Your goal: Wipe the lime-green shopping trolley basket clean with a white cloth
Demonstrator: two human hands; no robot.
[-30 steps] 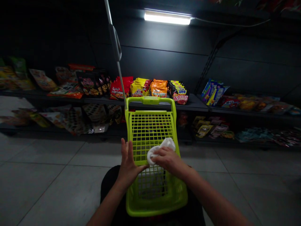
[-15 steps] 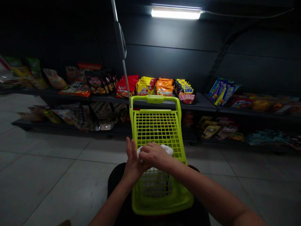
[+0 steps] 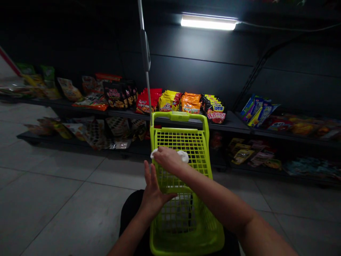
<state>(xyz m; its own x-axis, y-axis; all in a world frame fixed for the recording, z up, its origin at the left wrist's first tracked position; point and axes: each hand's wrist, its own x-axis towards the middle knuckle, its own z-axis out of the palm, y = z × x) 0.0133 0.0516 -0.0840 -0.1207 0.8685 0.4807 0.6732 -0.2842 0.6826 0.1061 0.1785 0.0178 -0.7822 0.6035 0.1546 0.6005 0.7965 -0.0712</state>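
A lime-green plastic shopping basket (image 3: 179, 116) on a trolley stands upright in front of me, with a grid wall facing me. My right hand (image 3: 167, 160) presses a white cloth (image 3: 183, 156) against the upper part of that grid, and the cloth shows on both sides of the hand. My left hand (image 3: 154, 192) is lower down beside the basket's left edge, with fingers spread and nothing in them. I cannot tell whether it touches the grid.
A thin metal pole (image 3: 145, 49) rises from the basket's left corner. Behind it stand dark shelves (image 3: 234, 124) holding snack packets (image 3: 191, 103). Grey floor tiles (image 3: 66, 199) lie on both sides. A strip light (image 3: 208, 22) hangs above.
My right hand has moved up the grid with the cloth. My left hand has come apart from it and dropped lower. The view has shifted slightly to the right.
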